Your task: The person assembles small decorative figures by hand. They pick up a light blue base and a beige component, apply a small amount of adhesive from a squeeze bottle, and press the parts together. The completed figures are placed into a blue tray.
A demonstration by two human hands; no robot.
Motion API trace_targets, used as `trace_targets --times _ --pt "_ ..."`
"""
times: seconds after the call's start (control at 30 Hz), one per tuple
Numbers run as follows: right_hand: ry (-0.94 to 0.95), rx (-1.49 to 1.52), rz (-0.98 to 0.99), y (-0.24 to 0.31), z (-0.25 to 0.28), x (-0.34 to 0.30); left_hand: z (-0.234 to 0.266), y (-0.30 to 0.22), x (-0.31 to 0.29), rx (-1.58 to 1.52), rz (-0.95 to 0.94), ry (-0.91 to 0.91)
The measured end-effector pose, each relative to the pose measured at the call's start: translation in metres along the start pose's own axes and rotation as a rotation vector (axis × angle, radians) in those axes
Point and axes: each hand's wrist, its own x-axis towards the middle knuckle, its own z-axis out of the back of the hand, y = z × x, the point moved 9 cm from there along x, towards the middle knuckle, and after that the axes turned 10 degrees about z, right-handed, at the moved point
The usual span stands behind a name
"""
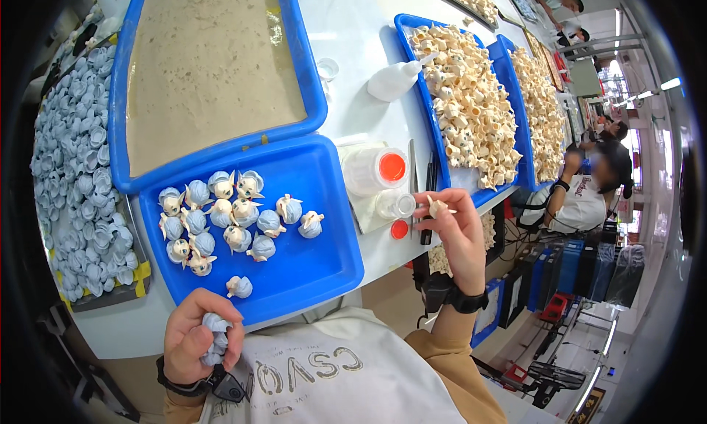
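Stretching out before me, the white table [361,34] carries everything in my reach. Biggest on it is the far blue tray [305,63], filled with a flat, speckled grey-beige layer [213,63]. Against its near edge sits the near blue tray [317,269], where small doll heads [237,212] with pale blue hair lie clustered to the left, one of them set apart toward me. Off to my left spreads a heap of pale blue hair pieces [81,166]; on my right, two more blue trays [429,122] stand side by side, piled with cream-coloured head pieces [471,93].

My left hand [185,343] is before my chest, just off the near tray's edge, fingers curled in and thumb folded over. My right hand [462,240] is raised beside the jars, thumb and fingers pinched together; whether a fingertip touches the small jar, I cannot tell.

A clear jar [361,170] with a red disc at its end lies between the near tray and the cream pieces, and a white squeeze bottle [390,82] leans farther back. Smaller again is the small clear jar [395,205], right by my right fingertips.

Smallest are the pieces I'm gripping: a bunch of pale blue pieces [215,339] in my left palm, and one cream piece [440,208] in my right pinch.
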Motion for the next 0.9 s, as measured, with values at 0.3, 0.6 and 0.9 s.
trace_targets --times 0.3,0.6,0.9 --pt "-0.053 0.058 -0.004 -0.003 -0.007 -0.009 0.001 -0.001 0.0 0.001 0.0 0.009" --pt "-0.067 0.108 0.017 -0.006 -0.009 -0.012 -0.002 -0.001 0.003 -0.001 0.0 0.026" --pt "-0.106 0.153 0.021 -0.01 -0.009 -0.016 -0.004 0.0 0.003 0.006 0.006 0.035"
